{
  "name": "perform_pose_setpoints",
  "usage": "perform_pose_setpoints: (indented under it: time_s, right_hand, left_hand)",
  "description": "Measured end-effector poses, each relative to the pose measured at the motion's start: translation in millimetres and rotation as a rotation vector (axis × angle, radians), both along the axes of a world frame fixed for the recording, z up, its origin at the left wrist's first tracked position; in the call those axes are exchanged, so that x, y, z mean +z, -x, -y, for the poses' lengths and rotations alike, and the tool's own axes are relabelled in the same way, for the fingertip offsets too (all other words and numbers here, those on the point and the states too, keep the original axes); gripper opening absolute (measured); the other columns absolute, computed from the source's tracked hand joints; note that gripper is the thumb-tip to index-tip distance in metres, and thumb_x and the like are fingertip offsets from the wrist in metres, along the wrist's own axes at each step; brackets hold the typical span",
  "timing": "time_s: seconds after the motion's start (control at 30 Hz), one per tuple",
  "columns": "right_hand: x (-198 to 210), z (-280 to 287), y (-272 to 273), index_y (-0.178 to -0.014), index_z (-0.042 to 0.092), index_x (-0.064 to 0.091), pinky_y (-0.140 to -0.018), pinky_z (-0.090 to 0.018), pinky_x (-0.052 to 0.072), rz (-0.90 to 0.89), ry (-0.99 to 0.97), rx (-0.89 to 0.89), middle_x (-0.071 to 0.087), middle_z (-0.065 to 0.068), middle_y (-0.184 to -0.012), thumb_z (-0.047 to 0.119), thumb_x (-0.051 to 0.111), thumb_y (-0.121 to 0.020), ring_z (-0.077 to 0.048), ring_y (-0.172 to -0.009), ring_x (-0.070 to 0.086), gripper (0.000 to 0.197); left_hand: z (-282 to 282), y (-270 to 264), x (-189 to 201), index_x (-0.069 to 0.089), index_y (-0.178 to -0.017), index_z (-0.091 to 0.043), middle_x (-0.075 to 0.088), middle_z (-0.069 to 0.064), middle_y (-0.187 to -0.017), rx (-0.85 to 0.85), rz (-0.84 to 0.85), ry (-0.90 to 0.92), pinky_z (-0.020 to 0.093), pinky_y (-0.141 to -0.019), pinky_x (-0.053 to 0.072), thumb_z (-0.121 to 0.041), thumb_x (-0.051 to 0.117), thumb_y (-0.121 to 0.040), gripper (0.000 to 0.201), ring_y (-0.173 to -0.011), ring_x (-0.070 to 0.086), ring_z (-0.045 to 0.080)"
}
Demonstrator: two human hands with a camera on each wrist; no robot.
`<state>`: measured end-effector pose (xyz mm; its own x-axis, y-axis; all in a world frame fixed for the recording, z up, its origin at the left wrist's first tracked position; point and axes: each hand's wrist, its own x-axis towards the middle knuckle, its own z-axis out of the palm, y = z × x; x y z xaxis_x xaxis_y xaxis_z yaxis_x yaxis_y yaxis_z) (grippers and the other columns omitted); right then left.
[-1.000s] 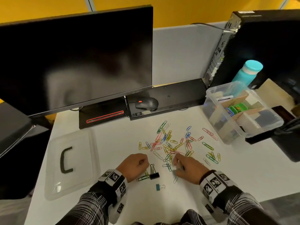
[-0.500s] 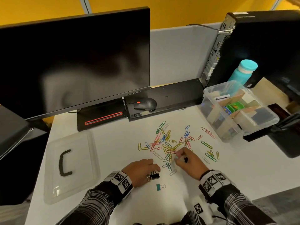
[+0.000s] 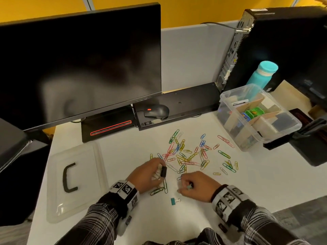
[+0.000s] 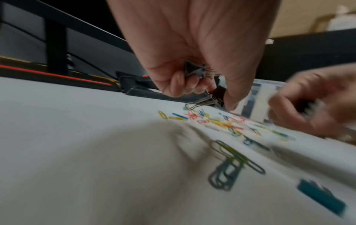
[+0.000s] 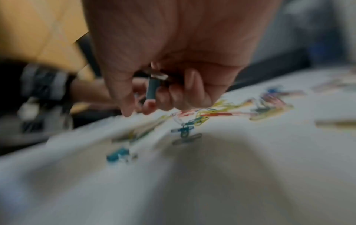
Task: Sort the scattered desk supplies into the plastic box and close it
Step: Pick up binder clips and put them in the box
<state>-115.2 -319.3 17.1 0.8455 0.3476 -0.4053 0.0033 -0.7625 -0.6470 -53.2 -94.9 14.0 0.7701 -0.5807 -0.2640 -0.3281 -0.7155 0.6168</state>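
Observation:
Several coloured paper clips [image 3: 190, 154] lie scattered mid-desk. My left hand [image 3: 150, 174] holds black binder clips [image 3: 163, 171]; in the left wrist view one black binder clip [image 4: 195, 70] sits in the curled fingers and another [image 4: 216, 97] is pinched at the fingertips just above the desk. My right hand [image 3: 194, 186] grips a teal binder clip [image 3: 189, 187], seen as a teal binder clip [image 5: 153, 87] between curled fingers. Another teal binder clip [image 3: 174, 201] lies loose between the wrists. The clear plastic box [image 3: 228, 98] stands open at right, with cardboard dividers.
The box lid [image 3: 88, 156] with a black handle lies flat at left. A monitor [image 3: 79, 64], mouse [image 3: 156, 111] and black keyboard [image 3: 185, 101] stand behind the clips. A teal bottle [image 3: 263, 75] and a computer tower [image 3: 283, 46] are behind the box.
My left hand has lifted the black binder clip off the desk and drawn up toward the clip pile. My right hand has pulled back toward me with a teal clip in it.

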Motion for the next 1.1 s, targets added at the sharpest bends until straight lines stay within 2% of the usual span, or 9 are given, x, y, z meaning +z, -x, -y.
perform_pose_setpoints:
  time_s: [0.1,0.17,0.27,0.43,0.6,0.77,0.83,0.93,1.1]
  right_hand:
    - [-0.9,-14.5,5.2,-0.109,0.024,0.052,-0.065,-0.027,0.035,0.092,0.273,0.3,0.061,0.0,-0.09,0.054,0.053,-0.086,-0.019,-0.08,0.054,0.038]
    - [-3.8,-23.4,6.2,-0.124,0.024,0.043,-0.068,-0.029,0.034,0.076,0.323,0.386,0.062,-0.006,-0.095,0.053,0.054,-0.086,-0.023,-0.082,0.054,0.049]
    - [-8.5,-32.4,6.7,-0.125,0.021,0.04,-0.068,-0.031,0.036,0.08,0.342,0.456,0.064,-0.014,-0.101,0.045,0.051,-0.09,-0.032,-0.09,0.059,0.044]
    - [-13.3,-32.6,2.5,-0.121,0.016,0.042,-0.064,-0.029,0.037,0.102,0.301,0.426,0.065,-0.014,-0.099,0.038,0.046,-0.093,-0.029,-0.074,0.054,0.036]
    - [22.7,0.7,-19.1,-0.11,0.021,0.041,-0.051,-0.02,0.034,0.207,0.146,0.119,0.05,0.009,-0.067,0.04,0.044,-0.094,-0.012,-0.06,0.049,0.025]
    - [77.4,84.5,-52.9,-0.1,0.023,0.042,-0.049,-0.023,0.035,0.415,-0.053,-0.381,0.052,0.005,-0.056,0.027,0.054,-0.092,-0.006,-0.046,0.048,0.015]
    - [92.3,122.0,-61.9,-0.104,0.021,0.043,-0.049,-0.022,0.033,0.498,0.0,-0.536,0.055,0.006,-0.061,0.025,0.054,-0.093,-0.004,-0.05,0.049,0.016]
    - [99.4,167.6,-73.3,-0.112,0.013,0.042,-0.055,-0.025,0.034,0.622,0.101,-0.723,0.061,-0.004,-0.079,0.025,0.05,-0.094,-0.015,-0.06,0.051,0.023]
    - [66.7,196.7,-82.4,-0.103,0.014,0.041,-0.063,-0.029,0.038,0.484,0.169,-0.665,0.06,-0.009,-0.086,0.023,0.05,-0.093,-0.022,-0.069,0.054,0.016]
  left_hand:
    - [-12.2,-8.3,6.4,0.044,-0.115,-0.035,0.045,-0.022,-0.087,0.102,0.011,0.017,0.014,-0.066,0.038,-0.028,0.064,-0.085,0.036,-0.077,0.049,0.001]
    - [-21.6,-14.2,8.0,0.044,-0.112,-0.036,0.047,-0.017,-0.085,0.14,0.022,0.01,0.019,-0.067,0.042,-0.029,0.064,-0.085,0.034,-0.077,0.051,0.005]
    - [-32.8,-20.9,8.7,0.043,-0.11,-0.038,0.05,-0.008,-0.085,0.196,0.034,-0.012,0.028,-0.071,0.047,-0.03,0.063,-0.085,0.033,-0.075,0.053,0.009]
    - [-37.4,-26.6,13.6,0.042,-0.109,-0.036,0.052,-0.005,-0.084,0.247,0.068,-0.071,0.026,-0.066,0.046,-0.027,0.063,-0.086,0.032,-0.071,0.053,0.011]
    - [-25.2,-30.4,15.5,0.04,-0.11,-0.037,0.054,-0.008,-0.087,0.27,0.078,-0.109,0.022,-0.068,0.049,-0.031,0.064,-0.086,0.034,-0.075,0.056,0.008]
    - [0.9,-29.2,16.6,0.04,-0.11,-0.039,0.05,-0.016,-0.087,0.271,0.06,-0.102,0.021,-0.07,0.046,-0.032,0.065,-0.086,0.036,-0.078,0.053,0.003]
    - [15.1,-30.3,18.3,0.04,-0.111,-0.038,0.048,-0.017,-0.086,0.267,0.056,-0.097,0.02,-0.067,0.042,-0.033,0.064,-0.086,0.035,-0.077,0.051,0.003]
    - [39.3,-31.7,20.7,0.041,-0.111,-0.038,0.047,-0.018,-0.086,0.256,0.052,-0.09,0.02,-0.065,0.042,-0.036,0.064,-0.086,0.034,-0.077,0.051,0.003]
    - [80.6,-31.9,24.2,0.04,-0.115,-0.037,0.051,-0.015,-0.091,0.242,0.049,-0.086,0.017,-0.065,0.044,-0.034,0.065,-0.086,0.038,-0.077,0.054,0.001]
